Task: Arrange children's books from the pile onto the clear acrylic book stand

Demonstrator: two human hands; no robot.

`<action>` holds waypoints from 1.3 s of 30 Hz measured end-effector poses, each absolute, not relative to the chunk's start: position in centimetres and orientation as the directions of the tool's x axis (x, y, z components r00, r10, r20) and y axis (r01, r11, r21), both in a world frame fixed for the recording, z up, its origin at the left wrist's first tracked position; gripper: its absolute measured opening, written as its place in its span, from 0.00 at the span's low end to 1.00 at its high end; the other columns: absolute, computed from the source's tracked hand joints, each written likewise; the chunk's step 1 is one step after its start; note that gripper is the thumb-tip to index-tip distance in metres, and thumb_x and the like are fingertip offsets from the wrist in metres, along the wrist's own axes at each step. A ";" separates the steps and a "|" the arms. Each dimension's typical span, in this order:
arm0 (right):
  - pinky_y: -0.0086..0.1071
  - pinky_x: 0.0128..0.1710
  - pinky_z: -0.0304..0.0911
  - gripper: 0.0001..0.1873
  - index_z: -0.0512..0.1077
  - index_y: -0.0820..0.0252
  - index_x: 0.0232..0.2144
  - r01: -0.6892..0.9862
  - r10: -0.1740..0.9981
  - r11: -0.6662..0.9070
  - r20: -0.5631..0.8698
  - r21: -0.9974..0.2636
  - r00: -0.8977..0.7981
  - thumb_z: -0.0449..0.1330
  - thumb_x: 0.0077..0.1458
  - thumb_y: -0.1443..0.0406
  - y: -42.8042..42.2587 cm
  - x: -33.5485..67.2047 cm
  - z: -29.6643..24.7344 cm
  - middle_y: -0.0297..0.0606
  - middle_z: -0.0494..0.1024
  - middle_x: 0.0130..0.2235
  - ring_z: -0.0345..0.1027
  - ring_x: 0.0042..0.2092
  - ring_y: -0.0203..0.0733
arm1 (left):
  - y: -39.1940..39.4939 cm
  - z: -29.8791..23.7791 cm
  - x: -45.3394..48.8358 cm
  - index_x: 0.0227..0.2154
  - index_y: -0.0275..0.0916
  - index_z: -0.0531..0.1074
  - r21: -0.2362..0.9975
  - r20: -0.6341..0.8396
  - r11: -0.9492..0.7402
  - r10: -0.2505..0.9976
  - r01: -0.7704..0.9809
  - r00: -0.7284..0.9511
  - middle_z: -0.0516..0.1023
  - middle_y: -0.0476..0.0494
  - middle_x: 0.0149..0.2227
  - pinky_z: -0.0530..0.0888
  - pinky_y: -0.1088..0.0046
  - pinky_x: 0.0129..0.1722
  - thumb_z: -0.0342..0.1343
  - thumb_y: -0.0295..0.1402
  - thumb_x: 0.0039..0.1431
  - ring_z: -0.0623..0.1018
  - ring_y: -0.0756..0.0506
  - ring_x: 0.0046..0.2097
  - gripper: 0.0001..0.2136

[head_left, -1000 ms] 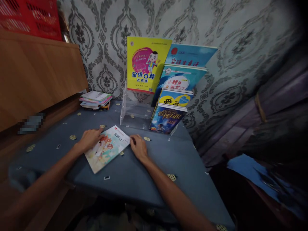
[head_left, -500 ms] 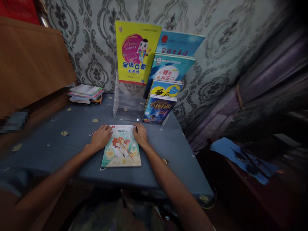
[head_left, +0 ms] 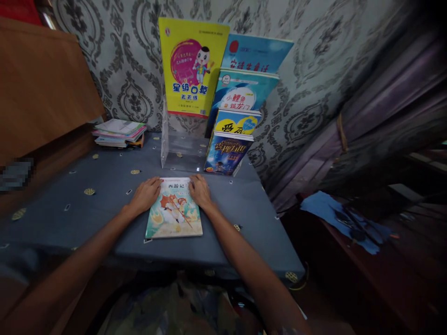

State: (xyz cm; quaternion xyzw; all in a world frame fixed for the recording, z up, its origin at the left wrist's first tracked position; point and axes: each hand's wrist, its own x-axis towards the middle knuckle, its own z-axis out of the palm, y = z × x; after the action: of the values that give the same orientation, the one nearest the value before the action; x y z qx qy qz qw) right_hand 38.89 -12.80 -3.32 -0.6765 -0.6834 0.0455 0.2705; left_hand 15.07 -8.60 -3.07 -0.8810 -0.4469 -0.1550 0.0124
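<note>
A paperback book (head_left: pixel 176 209) lies flat on the cloth-covered table in front of me, its cover showing a figure with a staff on a pale green and cream ground. My left hand (head_left: pixel 145 194) is at its upper left edge, fingers curled against the cover. At the upper right corner, my right hand (head_left: pixel 200 190) grips the edge with bent fingers; its thumb is mostly hidden. Just beyond the book stands a clear acrylic book rack (head_left: pixel 181 160). A yellow workbook (head_left: pixel 192 65) stands upright in its left part.
Stepped in the rack's right part are a dark blue book (head_left: pixel 227 156), a yellow-and-blue book (head_left: pixel 239 123) and two blue books behind. A stack of booklets (head_left: pixel 120 130) lies at the back left. Wooden panel (head_left: pixel 45 88) left, purple curtain (head_left: pixel 314 153) right, blue cloth (head_left: pixel 324 209) lower right.
The view has shifted slightly, so the table and rack sit a little higher and further left. Both hands stay at the book's upper edges, the right fingers slightly shifted.
</note>
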 end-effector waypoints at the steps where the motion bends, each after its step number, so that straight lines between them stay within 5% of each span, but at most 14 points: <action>1: 0.38 0.57 0.59 0.19 0.73 0.66 0.53 0.898 0.951 0.079 0.303 -0.432 0.062 0.51 0.63 0.70 -12.8 38.9 -3.3 0.50 0.74 0.54 0.66 0.55 0.48 | -8.6 -3.1 15.1 0.56 0.36 0.72 0.125 0.287 -0.598 0.786 0.792 0.548 0.74 0.36 0.60 0.70 0.57 0.60 0.41 0.32 0.68 0.74 0.38 0.59 0.20; 28: 0.39 0.57 0.58 0.18 0.75 0.63 0.51 0.875 0.950 0.077 0.302 -0.479 0.082 0.52 0.62 0.70 -12.9 39.2 -3.2 0.46 0.76 0.50 0.66 0.52 0.48 | -8.2 -2.2 14.9 0.57 0.38 0.71 0.207 0.241 -0.613 0.787 0.763 0.567 0.72 0.37 0.60 0.73 0.59 0.57 0.40 0.33 0.68 0.75 0.39 0.58 0.21; 39: 0.37 0.55 0.59 0.16 0.77 0.62 0.46 0.855 0.945 0.051 0.302 -0.517 0.127 0.52 0.61 0.71 -14.0 40.5 -3.2 0.44 0.77 0.44 0.68 0.48 0.46 | -5.4 -2.0 15.0 0.60 0.38 0.68 0.168 0.181 -0.737 0.676 0.655 0.714 0.70 0.38 0.64 0.69 0.58 0.61 0.39 0.37 0.70 0.72 0.40 0.61 0.23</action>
State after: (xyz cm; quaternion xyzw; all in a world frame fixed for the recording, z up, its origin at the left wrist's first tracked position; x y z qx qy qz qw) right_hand 40.55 -13.99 -3.24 -0.6850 -0.6567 0.0735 0.3069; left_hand 14.99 -5.36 -2.00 -0.9247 -0.3598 -0.1156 -0.0460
